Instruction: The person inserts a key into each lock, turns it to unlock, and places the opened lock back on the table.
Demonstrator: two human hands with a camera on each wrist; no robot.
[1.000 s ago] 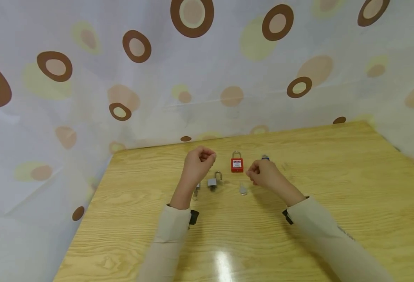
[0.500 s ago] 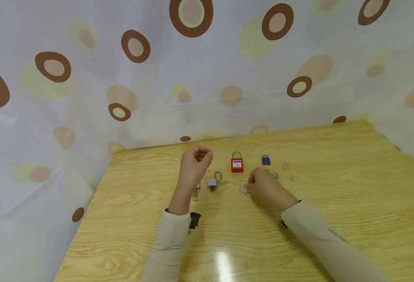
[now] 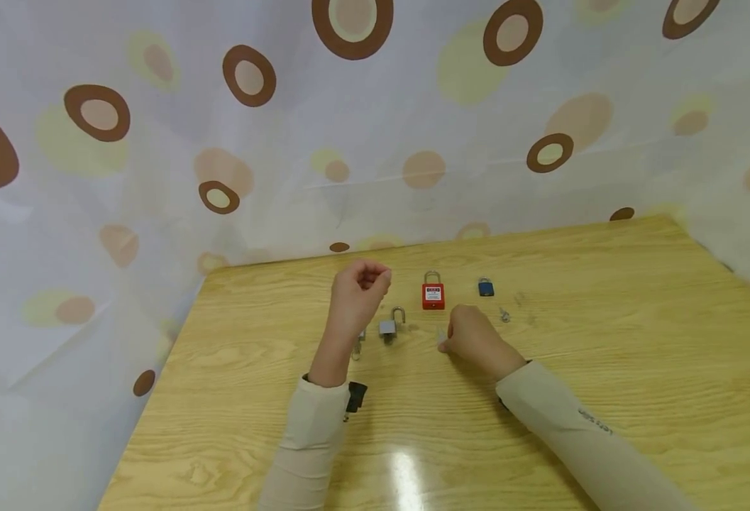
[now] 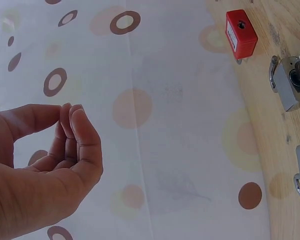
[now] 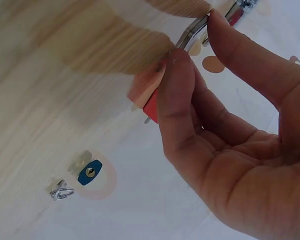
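In the head view my right hand is low over the table. Its thumb and fingertips pinch a flat silver key, seen nearly edge-on in the right wrist view; the hand hides part of it. Raised above the table, my left hand has curled fingers, thumb and fingertips together, and nothing visible between them in the left wrist view. A red padlock with a white label lies just beyond the right hand. Between the hands is a silver padlock, its shackle swung open and keys at its base.
A second silver padlock is half hidden by the left wrist, a key ring beside it. Farther right lie a small blue padlock and small keys. A spotted sheet stands behind the wooden table.
My right hand has come down and slightly left onto the key, which it now pinches. The blue padlock and small keys have come out from behind it. My left hand stays nearly still.
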